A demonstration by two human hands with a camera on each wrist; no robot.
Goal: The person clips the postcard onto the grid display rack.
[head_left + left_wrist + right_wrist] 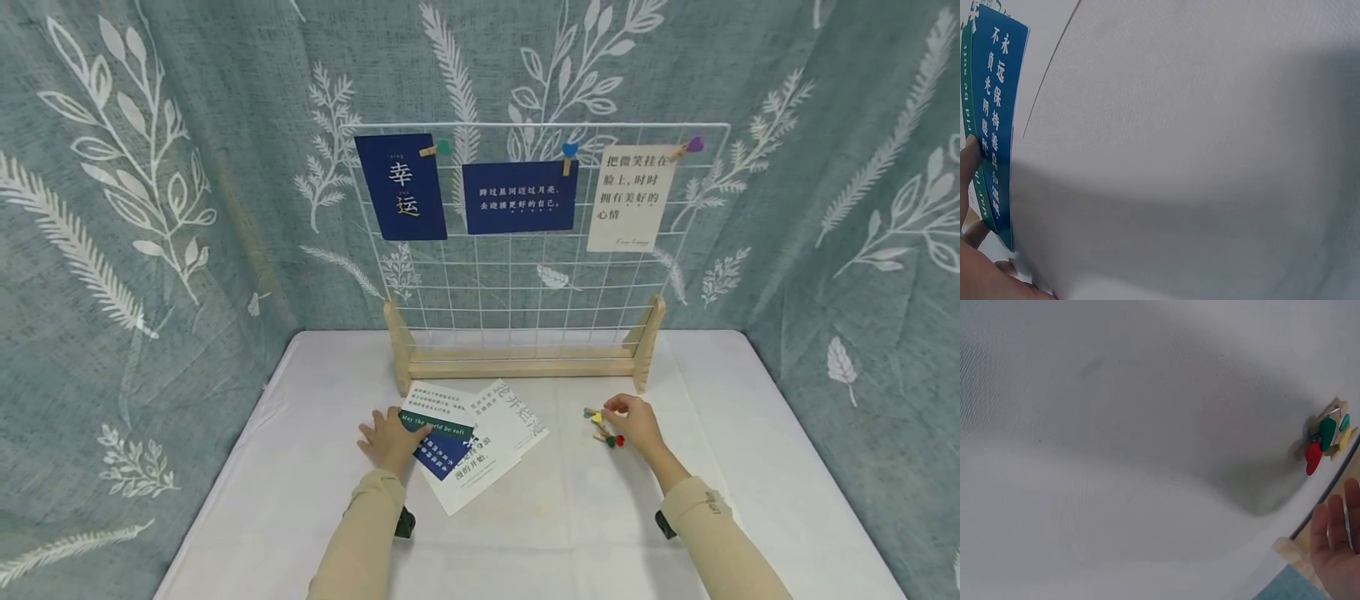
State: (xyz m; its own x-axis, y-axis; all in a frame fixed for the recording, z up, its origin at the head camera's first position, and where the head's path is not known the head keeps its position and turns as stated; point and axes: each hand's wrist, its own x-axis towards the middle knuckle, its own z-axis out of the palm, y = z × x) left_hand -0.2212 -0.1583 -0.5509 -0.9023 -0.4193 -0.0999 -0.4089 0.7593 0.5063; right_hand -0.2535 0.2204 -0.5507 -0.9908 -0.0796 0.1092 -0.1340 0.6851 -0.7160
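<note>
My left hand [392,442] pinches the left edge of a white card with a green band [437,424], its thumb across the card's lower corner. Under that lies a blue card [442,457] with white writing, seen also in the left wrist view as a blue card [1007,106]. Two white printed cards [480,479] spread out to the right beneath them. My right hand [636,423] hovers beside a small cluster of wooden clips [600,431] with heart-shaped heads. In the right wrist view the clips' red heart [1314,457] shows apart from the fingers, which hold nothing.
A white wire grid [525,292] stands in a wooden base [517,367] at the back of the white table [300,500]. Clipped to it are a blue upright card [401,187], a blue wide card [520,197] and a cream card [630,200]. A patterned curtain [225,250] surrounds the table.
</note>
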